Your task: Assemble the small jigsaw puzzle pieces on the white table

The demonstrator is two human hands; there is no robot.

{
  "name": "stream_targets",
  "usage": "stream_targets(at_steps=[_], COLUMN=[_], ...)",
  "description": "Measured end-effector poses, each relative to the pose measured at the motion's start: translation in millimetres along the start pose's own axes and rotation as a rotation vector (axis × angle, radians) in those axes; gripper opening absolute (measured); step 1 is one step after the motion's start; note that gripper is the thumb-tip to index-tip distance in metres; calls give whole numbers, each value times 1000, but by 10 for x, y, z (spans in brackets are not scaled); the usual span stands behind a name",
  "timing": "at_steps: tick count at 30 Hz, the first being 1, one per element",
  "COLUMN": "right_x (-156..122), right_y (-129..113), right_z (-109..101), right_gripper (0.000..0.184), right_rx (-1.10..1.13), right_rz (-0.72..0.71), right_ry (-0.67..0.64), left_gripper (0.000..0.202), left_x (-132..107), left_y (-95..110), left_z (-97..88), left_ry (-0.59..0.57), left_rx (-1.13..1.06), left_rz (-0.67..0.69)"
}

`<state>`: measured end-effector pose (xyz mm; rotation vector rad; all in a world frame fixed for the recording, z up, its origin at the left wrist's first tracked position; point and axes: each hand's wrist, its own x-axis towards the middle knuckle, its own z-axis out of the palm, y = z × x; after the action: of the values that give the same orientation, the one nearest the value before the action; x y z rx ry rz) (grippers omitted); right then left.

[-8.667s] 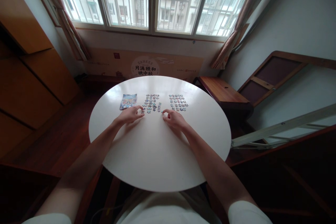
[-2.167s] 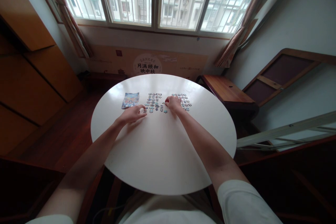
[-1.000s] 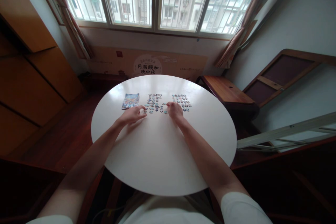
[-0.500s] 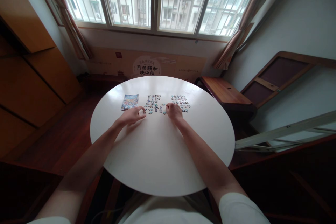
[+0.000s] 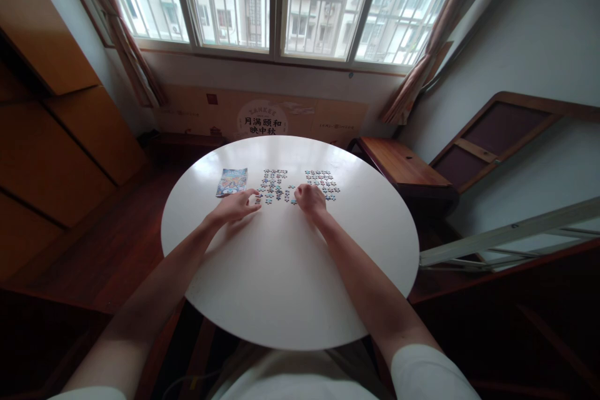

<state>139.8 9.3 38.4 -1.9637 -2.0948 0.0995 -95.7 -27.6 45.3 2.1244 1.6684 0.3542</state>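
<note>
Left hand [image 5: 237, 205] loosely curled, thumb and forefinger parted by the left group of small multicoloured jigsaw pieces [image 5: 279, 190]. Right hand [image 5: 310, 199] curled, fingertips hidden, can't tell if it's gripping, and it's blocking part of the right group! Two groups on the round white table's [image 5: 290, 275] far half, one blue printed sheet [image 5: 232, 181] at its far left. Beyond the table: one tan cardboard panel [image 5: 328, 115], two pinkish curtains [image 5: 412, 87].
</note>
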Motion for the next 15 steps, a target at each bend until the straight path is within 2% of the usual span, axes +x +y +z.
stream_targets(at_steps=[7, 12, 15], right_x=[0, 4, 3], right_y=[2, 2, 7], right_z=[1, -2, -5], right_gripper=[32, 32, 31], right_rx=[-4, -1, 3], right_rz=[7, 10, 1], right_ry=[8, 5, 10], left_gripper=[53, 38, 44], left_x=[43, 89, 99], left_y=[-64, -65, -38], left_z=[40, 44, 32], left_ry=[15, 185, 242], left_rx=[7, 6, 2], left_rz=[24, 34, 0])
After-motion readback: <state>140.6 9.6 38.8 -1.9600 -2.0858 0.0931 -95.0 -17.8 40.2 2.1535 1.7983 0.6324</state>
